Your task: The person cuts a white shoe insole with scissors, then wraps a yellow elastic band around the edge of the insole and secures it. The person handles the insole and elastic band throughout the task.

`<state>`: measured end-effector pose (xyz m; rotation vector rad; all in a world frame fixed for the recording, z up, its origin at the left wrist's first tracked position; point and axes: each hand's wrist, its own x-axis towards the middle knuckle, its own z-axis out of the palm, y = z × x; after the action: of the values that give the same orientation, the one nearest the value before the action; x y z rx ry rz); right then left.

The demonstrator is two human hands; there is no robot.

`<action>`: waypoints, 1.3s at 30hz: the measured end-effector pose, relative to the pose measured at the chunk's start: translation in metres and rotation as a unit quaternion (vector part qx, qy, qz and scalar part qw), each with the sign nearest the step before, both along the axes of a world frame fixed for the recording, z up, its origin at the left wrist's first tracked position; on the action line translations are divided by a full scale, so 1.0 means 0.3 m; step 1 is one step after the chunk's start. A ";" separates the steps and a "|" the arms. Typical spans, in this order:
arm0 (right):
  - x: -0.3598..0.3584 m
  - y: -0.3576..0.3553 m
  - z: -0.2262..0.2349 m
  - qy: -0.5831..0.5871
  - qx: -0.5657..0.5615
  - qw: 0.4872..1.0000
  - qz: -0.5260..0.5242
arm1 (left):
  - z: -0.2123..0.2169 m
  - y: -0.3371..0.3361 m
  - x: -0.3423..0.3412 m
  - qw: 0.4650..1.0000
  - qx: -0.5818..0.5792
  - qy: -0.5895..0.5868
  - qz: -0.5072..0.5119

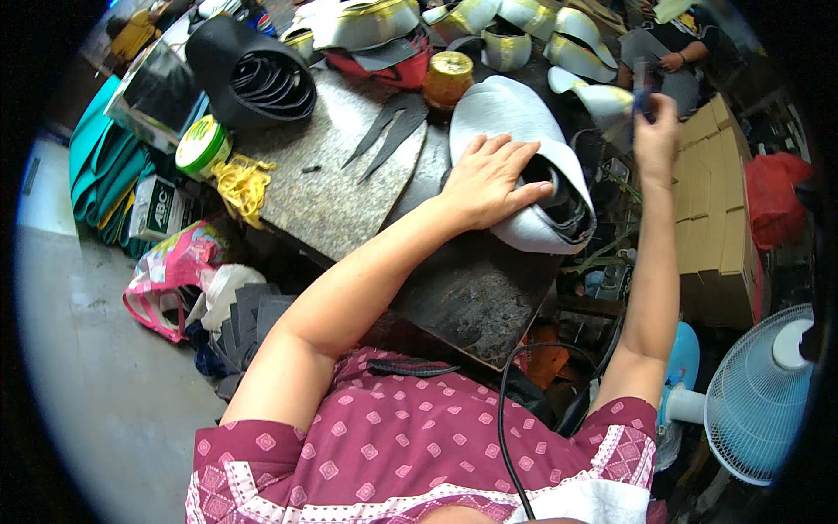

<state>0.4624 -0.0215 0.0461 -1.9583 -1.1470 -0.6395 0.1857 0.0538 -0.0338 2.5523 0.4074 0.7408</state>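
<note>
My left hand [489, 179] lies palm down on a rolled stack of grey curved leather-like pieces [515, 131] on the dark work slab [476, 288], fingers spread over its open end. My right hand [655, 135] is raised off to the right of the stack, closed on a small dark blurred object [644, 87]. Two dark pointed cut pieces [388, 131] lie on the speckled stone slab [314, 188] to the left of the stack.
An amber jar [448, 77] stands behind the stack, with curved grey-and-gold pieces [524, 31] beyond. A black roll of stacked pieces [253, 74], a green-lidded tin [202, 144] and yellow bands [243, 183] sit left. Cardboard boxes [711, 210] and a fan [759, 402] stand right. Another person [681, 44] sits beyond.
</note>
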 end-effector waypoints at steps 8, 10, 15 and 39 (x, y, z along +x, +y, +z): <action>-0.468 -0.153 0.200 0.142 0.157 0.932 0.294 | 0.164 -0.009 -0.188 0.685 -0.648 -0.312 -0.114; -0.613 -0.188 0.167 0.194 0.068 0.921 0.332 | 0.187 0.005 -0.297 0.573 -0.723 -0.372 -0.100; -0.766 -0.221 0.081 0.305 0.011 0.859 0.410 | 0.144 0.090 -0.498 0.608 -0.706 -0.362 0.022; -0.444 -0.224 -0.265 0.379 -0.032 0.906 0.186 | -0.026 0.218 -0.682 0.940 -0.185 -0.114 0.264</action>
<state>0.3292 -0.0889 -0.0335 -1.7105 -0.9842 0.3546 -0.0190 0.1192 -0.0416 1.9846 1.0651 1.0203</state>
